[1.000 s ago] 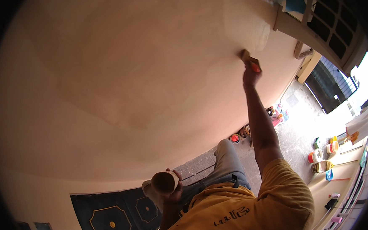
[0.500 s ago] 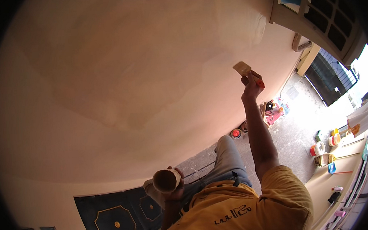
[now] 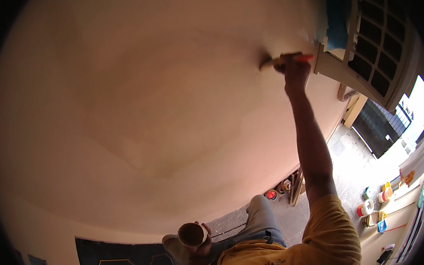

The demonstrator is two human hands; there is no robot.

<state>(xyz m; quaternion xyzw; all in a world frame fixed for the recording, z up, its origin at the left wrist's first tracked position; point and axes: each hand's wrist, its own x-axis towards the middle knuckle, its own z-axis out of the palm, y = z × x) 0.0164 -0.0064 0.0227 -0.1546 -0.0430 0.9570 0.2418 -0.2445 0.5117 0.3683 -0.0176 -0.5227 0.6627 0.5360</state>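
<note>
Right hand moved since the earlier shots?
Yes, up the picture. The right hand sat well below the left corner of the pale window frame in both earlier pictures; now it is about level with that corner.

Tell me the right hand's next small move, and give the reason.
Probably a short, light stroke of the red-handled paintbrush along the broad pinkish-beige wall: the right hand grips it, its dark-looking tip seems to meet the surface, and the wall's tone looks patchy. The left hand holds the round, open-topped, pale-sided container well below the brush.
</note>
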